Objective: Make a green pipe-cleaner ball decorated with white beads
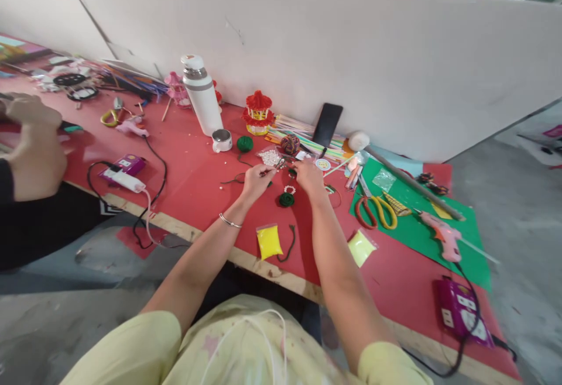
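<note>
Over the middle of the red table [193, 189], my left hand [258, 180] has its fingers pinched beside a bag of white beads [269, 156]; what they hold is too small to name. Close by on the right, my right hand [307, 175] is also closed at the fingertips, on something I cannot make out. Between and below the hands lie a ring of white beads [290, 189] and a dark green ball [287, 199]. A green yarn ball [244, 144] and a multicoloured yarn ball [290, 144] sit beyond them.
A white bottle [204, 98] and its cup [222, 139] stand at the back left, a phone [328, 124] at the back. Scissors [384, 212] and a pink glue gun [443, 236] lie right. Nearer are a yellow packet [268, 241] and pale packet [362, 248]. Another person's arm [39, 151] reaches in from the left.
</note>
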Motion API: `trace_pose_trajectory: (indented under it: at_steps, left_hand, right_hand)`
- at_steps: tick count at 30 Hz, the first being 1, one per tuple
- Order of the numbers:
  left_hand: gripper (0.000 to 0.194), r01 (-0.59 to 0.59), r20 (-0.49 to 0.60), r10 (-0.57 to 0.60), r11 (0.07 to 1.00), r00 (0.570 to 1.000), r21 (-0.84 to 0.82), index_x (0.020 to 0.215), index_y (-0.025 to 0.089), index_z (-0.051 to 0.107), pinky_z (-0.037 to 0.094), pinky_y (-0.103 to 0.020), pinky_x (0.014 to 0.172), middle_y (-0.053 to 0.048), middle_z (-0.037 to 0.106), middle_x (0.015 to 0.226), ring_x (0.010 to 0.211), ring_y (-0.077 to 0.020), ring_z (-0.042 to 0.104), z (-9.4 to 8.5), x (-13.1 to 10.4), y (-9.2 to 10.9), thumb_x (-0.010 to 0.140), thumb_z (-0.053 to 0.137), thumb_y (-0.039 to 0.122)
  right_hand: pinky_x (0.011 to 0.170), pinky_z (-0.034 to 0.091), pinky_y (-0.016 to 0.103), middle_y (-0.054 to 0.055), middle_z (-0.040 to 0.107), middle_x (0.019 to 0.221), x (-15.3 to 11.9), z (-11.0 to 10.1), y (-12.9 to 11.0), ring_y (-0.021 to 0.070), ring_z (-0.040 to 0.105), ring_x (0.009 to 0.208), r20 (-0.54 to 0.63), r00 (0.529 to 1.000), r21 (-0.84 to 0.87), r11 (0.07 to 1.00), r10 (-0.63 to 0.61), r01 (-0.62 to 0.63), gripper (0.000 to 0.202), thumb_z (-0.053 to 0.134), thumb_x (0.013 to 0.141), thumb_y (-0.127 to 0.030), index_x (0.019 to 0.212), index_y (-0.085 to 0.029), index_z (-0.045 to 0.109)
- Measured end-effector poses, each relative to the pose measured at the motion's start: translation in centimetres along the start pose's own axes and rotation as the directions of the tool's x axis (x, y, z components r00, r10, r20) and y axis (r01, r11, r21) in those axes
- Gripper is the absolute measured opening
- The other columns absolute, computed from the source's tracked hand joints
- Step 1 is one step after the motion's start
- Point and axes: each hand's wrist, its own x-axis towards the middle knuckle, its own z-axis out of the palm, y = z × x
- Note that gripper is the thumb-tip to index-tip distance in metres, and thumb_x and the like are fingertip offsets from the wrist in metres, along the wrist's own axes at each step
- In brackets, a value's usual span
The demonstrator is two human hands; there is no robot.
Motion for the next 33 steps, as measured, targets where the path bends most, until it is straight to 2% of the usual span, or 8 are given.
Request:
trace_pose_trajectory:
  at_steps: [6, 10, 13, 16, 19, 25, 28, 33]
  left_hand:
    - [0.017, -0.092, 0.0, 0.092, 0.995, 0.996, 0.036, 0.095, 0.018, 0.08, 0.051, -0.027, 0.077, -0.007, 0.079, 0.095, 0.083, -0.0171, 0.069, 0.0, -0.3, 0.8, 0.089, 0.066, 0.026]
    - [0.025, -0.286, 0.189, 0.253, 0.942, 0.949, 0.175, 0.106, 0.021, 0.079, 0.051, -0.028, 0.082, -0.008, 0.078, 0.103, 0.089, -0.018, 0.069, 0.1, -0.7, 0.8, 0.091, 0.06, 0.019]
    - [0.028, -0.299, 0.23, 0.251, 0.932, 0.94, 0.206, 0.11, 0.022, 0.078, 0.052, -0.03, 0.084, -0.008, 0.078, 0.106, 0.091, -0.0188, 0.07, 0.3, -0.9, 1.0, 0.091, 0.058, 0.018]
    - [0.022, -0.186, 0.116, 0.174, 0.978, 0.978, 0.099, 0.102, 0.02, 0.079, 0.053, -0.03, 0.084, -0.008, 0.078, 0.104, 0.092, -0.019, 0.07, 0.4, -0.8, 1.2, 0.09, 0.06, 0.02]
    - [0.017, 0.041, 0.059, -0.032, 0.986, 0.998, -0.161, 0.095, 0.018, 0.077, 0.05, -0.025, 0.065, -0.007, 0.077, 0.09, 0.071, -0.0146, 0.066, 0.4, -0.6, 1.8, 0.088, 0.067, 0.03]
    - [0.049, 0.435, 0.377, -0.268, 0.761, 0.887, -0.481, 0.081, 0.015, 0.069, 0.017, -0.021, 0.037, -0.003, 0.068, 0.07, 0.041, -0.004, 0.04, 0.2, -1.0, 2.8, 0.076, 0.076, 0.063]
    - [0.05, 0.463, 0.434, -0.249, 0.727, 0.866, -0.507, 0.084, 0.014, 0.071, 0.021, -0.02, 0.037, -0.001, 0.066, 0.066, 0.043, -0.0045, 0.044, 0.3, -1.2, 3.0, 0.067, 0.084, 0.059]
    - [0.045, 0.362, 0.319, -0.213, 0.758, 0.923, -0.542, 0.093, 0.014, 0.074, 0.033, -0.021, 0.04, -0.003, 0.07, 0.073, 0.048, -0.0067, 0.052, 0.5, -1.1, 2.8, 0.067, 0.086, 0.048]
  right_hand:
    - [0.094, 0.053, 0.042, 0.012, 0.071, 0.122, -0.3, -0.5, -0.6, 0.0296, 0.067, 0.11, 0.043, 0.999, 0.019, 1.0, -0.017, 0.016, 0.033, 0.051, 0.101, -0.027, 0.122, -0.029, 0.075]
    - [0.092, 0.053, 0.041, 0.012, 0.07, 0.121, -0.1, 0.0, -0.8, 0.0295, 0.067, 0.111, 0.035, 0.999, 0.03, 0.999, 0.02, -0.021, 0.021, 0.063, 0.095, -0.031, 0.11, -0.025, 0.076]
    - [0.091, 0.052, 0.04, 0.012, 0.072, 0.115, -0.1, 0.0, -0.4, 0.0286, 0.068, 0.107, -0.041, 0.995, 0.082, 0.993, 0.091, -0.088, 0.017, 0.066, 0.092, -0.029, 0.106, -0.022, 0.074]
    - [0.092, 0.052, 0.039, 0.01, 0.076, 0.103, -0.4, -0.5, 0.2, 0.027, 0.07, 0.099, -0.15, 0.973, 0.201, 0.969, 0.177, -0.146, 0.022, 0.069, 0.091, -0.034, 0.107, -0.021, 0.074]
    - [0.094, 0.053, 0.036, 0.009, 0.077, 0.102, -1.6, -0.8, 0.0, 0.0235, 0.07, 0.098, -0.263, 0.959, 0.4, 0.916, 0.104, 0.01, 0.021, 0.065, 0.092, -0.033, 0.106, -0.02, 0.075]
    - [0.096, 0.056, 0.036, 0.009, 0.073, 0.115, -5.4, 0.0, -2.6, 0.0221, 0.068, 0.109, -0.367, 0.93, 0.55, 0.804, -0.01, 0.226, 0.026, 0.054, 0.096, -0.028, 0.106, -0.023, 0.078]
    - [0.099, 0.055, 0.037, 0.009, 0.071, 0.119, -6.7, 0.3, -3.6, 0.0222, 0.067, 0.113, -0.354, 0.935, 0.548, 0.806, -0.019, 0.224, 0.028, 0.053, 0.095, -0.027, 0.11, -0.025, 0.076]
    - [0.078, 0.058, 0.03, 0.012, 0.065, 0.134, -7.6, 0.2, -3.9, 0.0201, 0.067, 0.103, -0.372, 0.915, 0.644, 0.754, 0.16, 0.13, 0.047, 0.048, 0.093, -0.028, 0.137, -0.021, 0.061]
